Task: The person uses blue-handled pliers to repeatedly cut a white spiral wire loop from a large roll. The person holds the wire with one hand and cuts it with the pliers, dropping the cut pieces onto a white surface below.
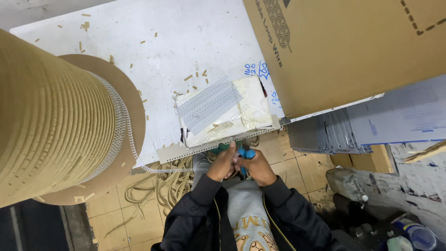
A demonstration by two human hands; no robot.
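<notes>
My left hand (222, 163) and my right hand (257, 167) are close together just below the front edge of a white table (186, 42). My right hand grips blue-handled pliers (246, 153). My left hand pinches the end of a white looped binding wire (169, 170) that runs left toward a big cardboard spool (60, 125). A perforated grey strip (218, 141) lies along the table edge right above my hands. Behind it sits a shallow white tray (251, 104) with several cut pieces of white looped wire (209, 104).
A large cardboard box (353, 46) overhangs the table at top right. Stacked grey sheets (330, 135) lie under it. Tan paper strips (162, 186) are heaped on the tiled floor. Small paper scraps dot the table. Clutter and a plastic container (418, 234) fill the lower right.
</notes>
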